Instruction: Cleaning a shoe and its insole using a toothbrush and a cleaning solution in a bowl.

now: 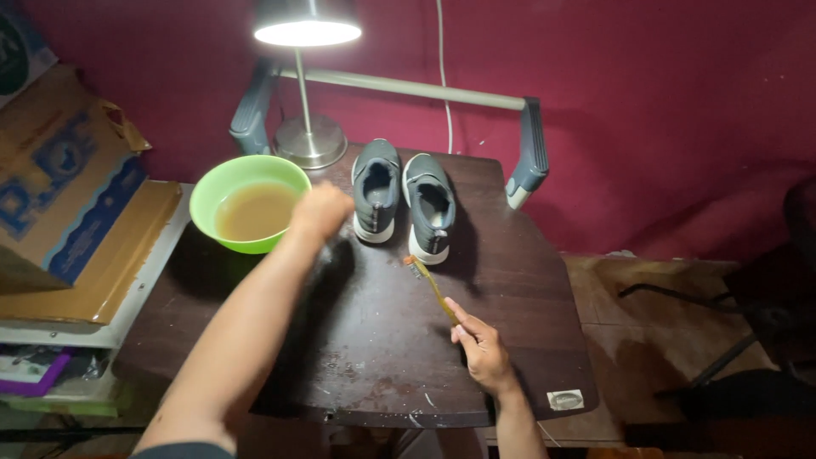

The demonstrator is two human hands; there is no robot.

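From the head camera, looking down, the right hand rests low on the dark wooden bench, its fingers pinched on the handle end of a yellow toothbrush. The brush runs up and to the left from those fingers, and its bristle head lies just below the heel of the right-hand grey shoe. A second grey shoe stands beside that one, heels toward the person, toes toward the wall.

The left hand reaches far forward, blurred, between the rim of a green bowl and the left shoe. Its fingers look curled, but whether they grip anything cannot be told. The bowl, holding murky brown water, sits just left of this hand, near the bench's back left corner.

Behind the bowl and shoes stands a lamp, its round base on the bench close to the red wall. A grey bar frame spans the back edge.

Between the two hands the bench top lies open and bare, stained and scratched toward the near edge. To the right of the right fingers the bench runs a short way before its edge, where a small sticker sits near the corner. Left of the bench, cardboard boxes are stacked close against it.
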